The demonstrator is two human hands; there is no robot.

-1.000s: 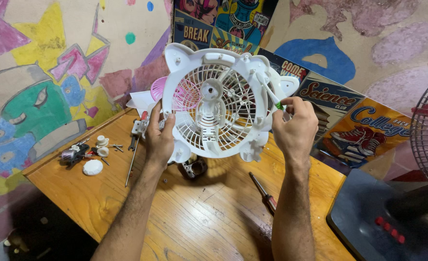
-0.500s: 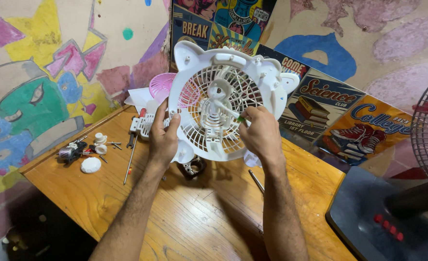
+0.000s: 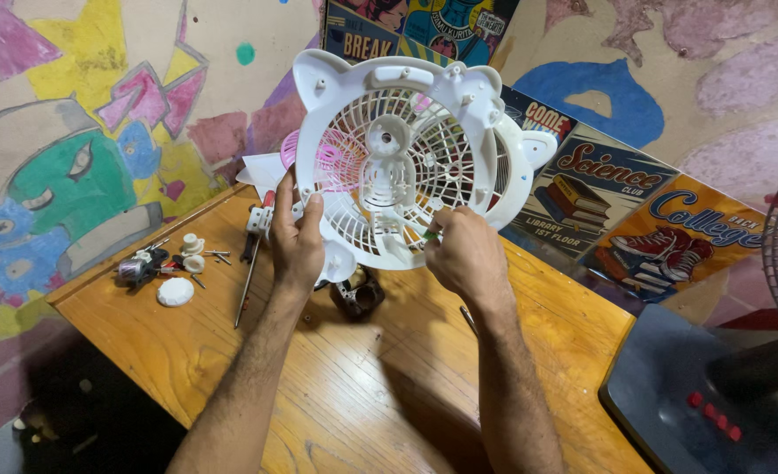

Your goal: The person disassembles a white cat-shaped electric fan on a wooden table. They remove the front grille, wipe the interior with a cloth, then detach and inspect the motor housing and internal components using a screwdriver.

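Left hand (image 3: 296,244) gripping white fan grille's (image 3: 407,149) rim, right hand (image 3: 464,255) pinching green-tipped tool (image 3: 428,234) against it

Soft even light from above, my arms cast faint shadows on the wooden table (image 3: 380,386), sharp centre, edges bowed by the wide lens.

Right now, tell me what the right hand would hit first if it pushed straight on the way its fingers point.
Probably the white fan grille: the right hand points up into its lower ribs, pinching a small green-tipped piece there. Depth is unclear.
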